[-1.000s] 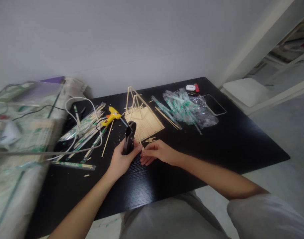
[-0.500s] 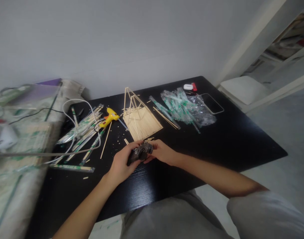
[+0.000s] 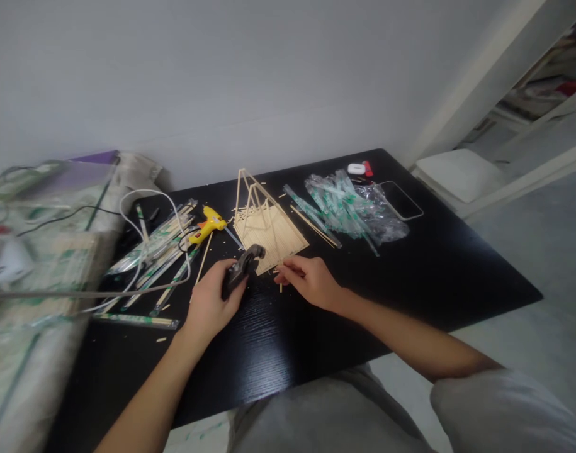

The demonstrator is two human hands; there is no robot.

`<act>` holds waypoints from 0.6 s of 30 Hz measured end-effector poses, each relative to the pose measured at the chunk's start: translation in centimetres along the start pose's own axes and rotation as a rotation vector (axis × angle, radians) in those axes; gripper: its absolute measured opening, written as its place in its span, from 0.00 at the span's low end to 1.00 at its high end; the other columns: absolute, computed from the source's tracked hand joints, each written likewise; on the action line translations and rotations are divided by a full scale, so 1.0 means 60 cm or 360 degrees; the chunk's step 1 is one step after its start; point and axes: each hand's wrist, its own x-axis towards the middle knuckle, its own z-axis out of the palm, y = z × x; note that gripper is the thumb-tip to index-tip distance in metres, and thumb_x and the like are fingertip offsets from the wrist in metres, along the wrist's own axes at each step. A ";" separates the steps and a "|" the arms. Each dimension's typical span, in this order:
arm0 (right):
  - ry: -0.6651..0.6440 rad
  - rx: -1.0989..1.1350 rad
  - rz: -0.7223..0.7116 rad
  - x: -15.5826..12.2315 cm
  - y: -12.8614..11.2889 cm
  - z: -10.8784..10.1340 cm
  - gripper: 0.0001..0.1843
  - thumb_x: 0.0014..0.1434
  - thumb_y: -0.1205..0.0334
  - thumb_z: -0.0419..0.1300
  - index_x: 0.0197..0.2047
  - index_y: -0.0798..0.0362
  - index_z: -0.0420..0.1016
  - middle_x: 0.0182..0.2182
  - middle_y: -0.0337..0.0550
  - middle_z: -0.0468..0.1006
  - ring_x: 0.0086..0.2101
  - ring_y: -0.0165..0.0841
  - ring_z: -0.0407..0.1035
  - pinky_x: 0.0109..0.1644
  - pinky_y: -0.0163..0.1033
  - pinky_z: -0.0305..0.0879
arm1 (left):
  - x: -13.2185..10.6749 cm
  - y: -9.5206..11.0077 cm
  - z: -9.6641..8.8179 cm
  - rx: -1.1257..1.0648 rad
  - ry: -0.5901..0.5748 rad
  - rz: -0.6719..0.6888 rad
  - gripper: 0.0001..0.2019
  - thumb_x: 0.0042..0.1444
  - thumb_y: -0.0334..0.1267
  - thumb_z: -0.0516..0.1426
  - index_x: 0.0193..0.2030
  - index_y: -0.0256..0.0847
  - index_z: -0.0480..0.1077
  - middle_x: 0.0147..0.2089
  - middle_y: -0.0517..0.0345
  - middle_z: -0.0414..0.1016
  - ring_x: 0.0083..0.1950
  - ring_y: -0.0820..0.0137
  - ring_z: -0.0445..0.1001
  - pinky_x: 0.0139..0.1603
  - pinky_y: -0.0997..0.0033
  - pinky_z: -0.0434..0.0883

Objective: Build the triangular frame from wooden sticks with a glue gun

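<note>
My left hand [image 3: 214, 296] is wrapped round a dark hand-held cutter [image 3: 243, 269], whose hooked jaw points up and to the right. To its right, my right hand [image 3: 311, 281] has thumb and forefinger pinched together on a thin wooden stick [image 3: 281, 289]; a short end shows below the fingertips. Just beyond both hands lies a flat panel of wooden sticks laid side by side [image 3: 285, 234], with a triangular stick frame [image 3: 241, 182] rising from its far left part. Small cut pieces lie near the panel's front edge, partly hidden by my right fingers.
A yellow glue gun [image 3: 209, 225] lies left of the panel, beside wrapped chopsticks [image 3: 160, 251] and a white cable [image 3: 189, 251]. Empty plastic wrappers [image 3: 335, 201], a phone [image 3: 401, 201] and a white case [image 3: 356, 168] are on the right of the black table [image 3: 434, 270].
My hands have drawn apart. The left has moved left with the cutter, its jaw now tilted upward; the right has left the cutter and pinches a stick by the panel's front edge.
</note>
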 end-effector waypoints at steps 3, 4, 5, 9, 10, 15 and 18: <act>0.0025 -0.0180 -0.0157 0.000 0.000 -0.004 0.13 0.70 0.56 0.56 0.36 0.54 0.76 0.33 0.45 0.85 0.35 0.33 0.81 0.42 0.36 0.75 | 0.004 -0.007 0.000 0.0249 -0.0154 -0.0058 0.13 0.62 0.38 0.57 0.52 0.40 0.69 0.47 0.50 0.79 0.46 0.61 0.80 0.45 0.64 0.76; 0.0026 -0.0233 -0.0204 0.000 0.002 -0.004 0.12 0.70 0.58 0.56 0.36 0.54 0.75 0.33 0.44 0.85 0.35 0.33 0.81 0.42 0.35 0.75 | 0.005 -0.007 0.000 0.0322 -0.0208 -0.0060 0.13 0.62 0.38 0.57 0.53 0.39 0.69 0.48 0.49 0.79 0.47 0.59 0.80 0.45 0.62 0.76; 0.0021 -0.0289 -0.0249 0.000 0.005 -0.004 0.12 0.70 0.60 0.56 0.37 0.53 0.75 0.34 0.43 0.85 0.36 0.33 0.81 0.42 0.34 0.74 | 0.004 -0.006 0.001 0.0388 -0.0256 -0.0063 0.13 0.63 0.38 0.56 0.53 0.39 0.68 0.48 0.49 0.79 0.47 0.58 0.80 0.45 0.62 0.76; 0.0019 -0.0541 -0.0385 0.002 0.020 -0.005 0.10 0.71 0.63 0.55 0.38 0.53 0.74 0.34 0.42 0.84 0.35 0.32 0.80 0.40 0.34 0.71 | 0.001 0.005 0.000 0.0558 -0.0353 -0.0062 0.14 0.63 0.37 0.56 0.55 0.39 0.67 0.48 0.48 0.78 0.47 0.56 0.80 0.43 0.61 0.76; 0.0027 -0.0597 -0.0404 0.002 0.023 -0.005 0.09 0.71 0.63 0.56 0.38 0.53 0.75 0.33 0.42 0.84 0.34 0.32 0.80 0.40 0.34 0.71 | 0.001 0.008 -0.001 0.0584 -0.0360 -0.0054 0.14 0.64 0.38 0.56 0.56 0.39 0.67 0.49 0.48 0.78 0.47 0.56 0.80 0.43 0.60 0.76; 0.0059 -0.0777 -0.0490 0.005 0.032 -0.004 0.08 0.71 0.63 0.55 0.43 0.54 0.75 0.34 0.45 0.83 0.34 0.34 0.79 0.40 0.35 0.69 | -0.001 0.016 0.000 0.0632 -0.0384 -0.0004 0.15 0.65 0.38 0.54 0.57 0.38 0.66 0.50 0.46 0.77 0.47 0.55 0.79 0.45 0.58 0.76; 0.0072 -0.0864 -0.0539 0.005 0.035 -0.001 0.08 0.72 0.64 0.54 0.43 0.54 0.74 0.33 0.45 0.82 0.32 0.33 0.77 0.39 0.36 0.68 | -0.002 0.021 0.006 0.0621 -0.0411 0.0003 0.15 0.66 0.37 0.54 0.57 0.37 0.65 0.50 0.46 0.77 0.48 0.55 0.79 0.46 0.57 0.76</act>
